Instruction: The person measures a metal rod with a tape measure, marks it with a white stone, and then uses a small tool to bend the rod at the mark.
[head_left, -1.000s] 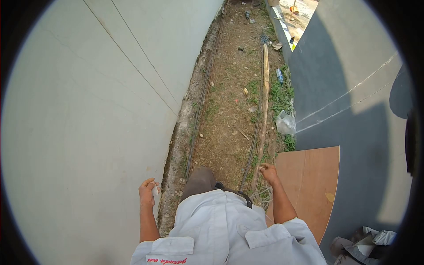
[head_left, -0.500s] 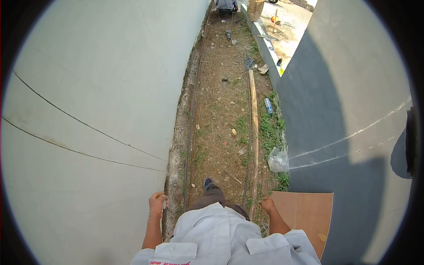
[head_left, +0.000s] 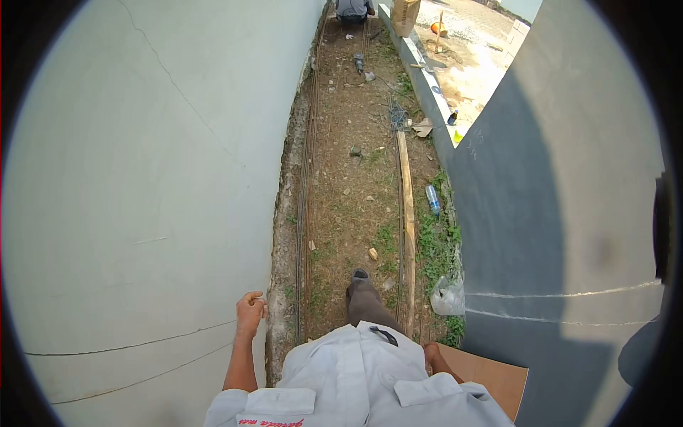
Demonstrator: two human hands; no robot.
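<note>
– Two hands counted. The left hand (head_left: 250,313) is seen lower left of centre, fingers curled together in a loose fist, just beside the pale wall (head_left: 142,178). Whether anything is clamped inside cannot be told.
– Right hand?
– The right hand (head_left: 432,354) is mostly hidden by the shirt (head_left: 356,377) at bottom centre, so finger state cannot be told. It is placed just beside the plywood sheet (head_left: 498,381), lower right, at the foot of the grey wall (head_left: 555,213).
– Step in hand?
– Judged as a stride along the dirt strip (head_left: 348,178) between the walls: one shoe (head_left: 359,275) is set forward, centre of frame. The next footfall calls for a line between the rebar (head_left: 304,213) at left and the plank (head_left: 407,206) at right. Both are judged trip hazards.
– Counts?
– One plank, one plastic bottle (head_left: 432,199), one clear bag (head_left: 448,295), one plywood sheet, two walls. The rebar is too fine to be counted. One other person (head_left: 352,7) is partly seen at top centre, well apart.
</note>
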